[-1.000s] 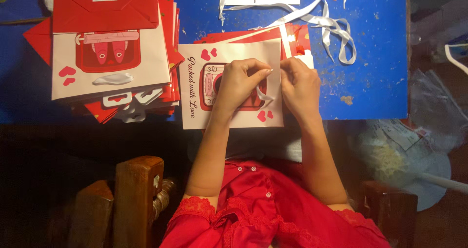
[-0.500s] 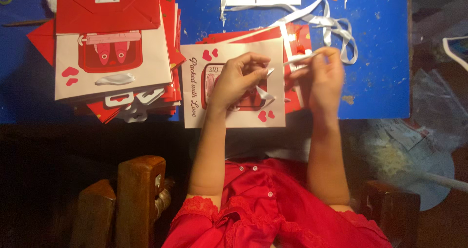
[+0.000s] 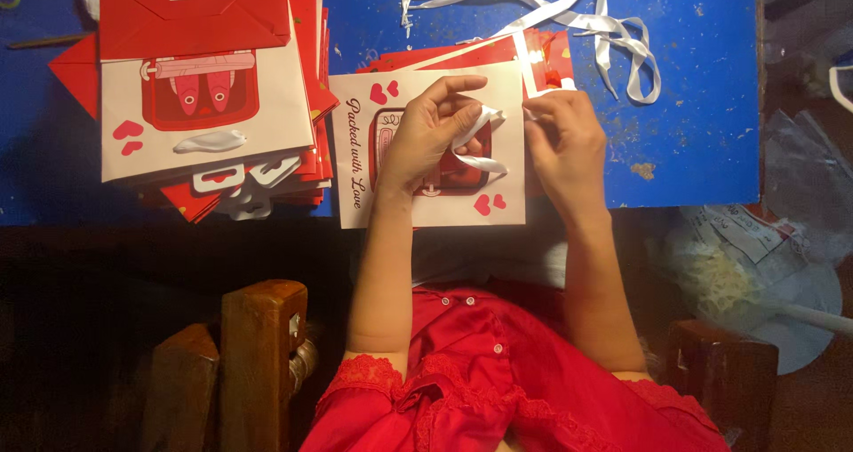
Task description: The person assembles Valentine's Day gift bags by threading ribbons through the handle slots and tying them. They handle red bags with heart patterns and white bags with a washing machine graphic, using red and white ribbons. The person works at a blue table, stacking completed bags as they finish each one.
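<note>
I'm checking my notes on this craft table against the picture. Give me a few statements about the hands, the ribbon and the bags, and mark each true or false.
1. Both hands work a white ribbon over a white paper bag with red hearts. True: the left hand and right hand both pinch it.
2. The table is green. False: it is blue.
3. A stack of finished bags lies left of the hands. True.
4. Loose ribbons lie on the person's lap. False: they lie on the table beyond the right hand.
5. The person wears a blue sleeve. False: the garment is red.
</note>
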Tool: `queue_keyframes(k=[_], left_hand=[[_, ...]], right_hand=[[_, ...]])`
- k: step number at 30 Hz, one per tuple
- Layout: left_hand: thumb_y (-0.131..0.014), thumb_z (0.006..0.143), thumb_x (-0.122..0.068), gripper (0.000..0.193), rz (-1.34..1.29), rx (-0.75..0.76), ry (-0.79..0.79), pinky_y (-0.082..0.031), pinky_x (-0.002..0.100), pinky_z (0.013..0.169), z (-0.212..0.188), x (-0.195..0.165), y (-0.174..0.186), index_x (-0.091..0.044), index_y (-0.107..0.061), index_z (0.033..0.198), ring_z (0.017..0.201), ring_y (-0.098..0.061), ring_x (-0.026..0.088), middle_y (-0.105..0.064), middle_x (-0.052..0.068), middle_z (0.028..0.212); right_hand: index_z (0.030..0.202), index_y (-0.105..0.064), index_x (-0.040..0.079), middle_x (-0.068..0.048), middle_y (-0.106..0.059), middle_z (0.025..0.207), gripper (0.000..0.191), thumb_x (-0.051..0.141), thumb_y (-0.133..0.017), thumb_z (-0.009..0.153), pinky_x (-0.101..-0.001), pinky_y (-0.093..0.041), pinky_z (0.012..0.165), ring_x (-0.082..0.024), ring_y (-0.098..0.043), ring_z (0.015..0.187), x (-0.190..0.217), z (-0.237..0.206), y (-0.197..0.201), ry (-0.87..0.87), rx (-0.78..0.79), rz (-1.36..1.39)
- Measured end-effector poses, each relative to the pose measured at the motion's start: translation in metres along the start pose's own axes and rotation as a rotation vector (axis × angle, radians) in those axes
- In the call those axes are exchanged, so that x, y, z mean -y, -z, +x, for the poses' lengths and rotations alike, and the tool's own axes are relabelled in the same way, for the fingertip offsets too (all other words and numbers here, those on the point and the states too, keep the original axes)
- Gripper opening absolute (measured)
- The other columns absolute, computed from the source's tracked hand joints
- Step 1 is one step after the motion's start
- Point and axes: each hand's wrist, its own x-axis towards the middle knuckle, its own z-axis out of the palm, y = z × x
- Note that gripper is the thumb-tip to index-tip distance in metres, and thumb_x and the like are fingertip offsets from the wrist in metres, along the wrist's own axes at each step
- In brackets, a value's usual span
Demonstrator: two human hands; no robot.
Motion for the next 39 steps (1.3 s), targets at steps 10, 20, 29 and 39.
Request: queue_keyframes(k=[10,20,29,39], left_hand=[[-0.066,0.096,0.007,0.065,-0.294,0.004,-0.188,-0.059,0.035,0.101,-0.004,0.0,-0.006,-0.004,-0.036,0.153,0.118,-0.069,0.027,-0.056,0.021,0.137],[-0.067,0.102,-0.008,0.049,-0.224,-0.278,-0.333,-0.062,0.035,0.099,-0.014,-0.005,-0.029,-0.005,-0.047,0.146,0.112,-0.068,0.021,-0.058,0.011,0.132],[-0.071,0.098,-0.009,0.026,0.346,-0.333,-0.231,-0.067,0.03,0.081,-0.04,-0.007,-0.037,-0.005,-0.065,0.123,0.095,-0.076,0.016,-0.075,0.005,0.101],[-0.061,0.102,-0.004,0.037,-0.721,-0.132,-0.133,-0.061,0.034,0.086,-0.012,0.031,-0.027,-0.007,-0.053,0.138,0.099,-0.071,0.021,-0.068,0.014,0.115]], right_hand=[[0.105,-0.071,0.002,-0.009,-0.059,0.102,0.015,0.001,-0.077,0.092,-0.0318,-0.047,0.068,-0.018,-0.057,0.076,0.008,0.005,-0.012,-0.068,-0.044,0.001],[0.103,-0.069,0.001,-0.008,-0.057,0.1,0.011,0.002,-0.076,0.095,-0.0309,-0.046,0.067,-0.017,-0.055,0.076,-0.001,0.003,-0.017,-0.012,-0.064,0.022],[0.102,-0.068,0.0,-0.009,-0.056,0.1,0.012,0.002,-0.077,0.094,-0.0316,-0.046,0.067,-0.018,-0.056,0.077,-0.001,0.002,-0.018,0.006,-0.075,0.011],[0.104,-0.062,-0.001,-0.012,-0.059,0.101,0.009,-0.002,-0.069,0.098,-0.0354,-0.05,0.076,-0.024,-0.062,0.087,-0.002,0.0,-0.013,0.066,-0.086,-0.005]])
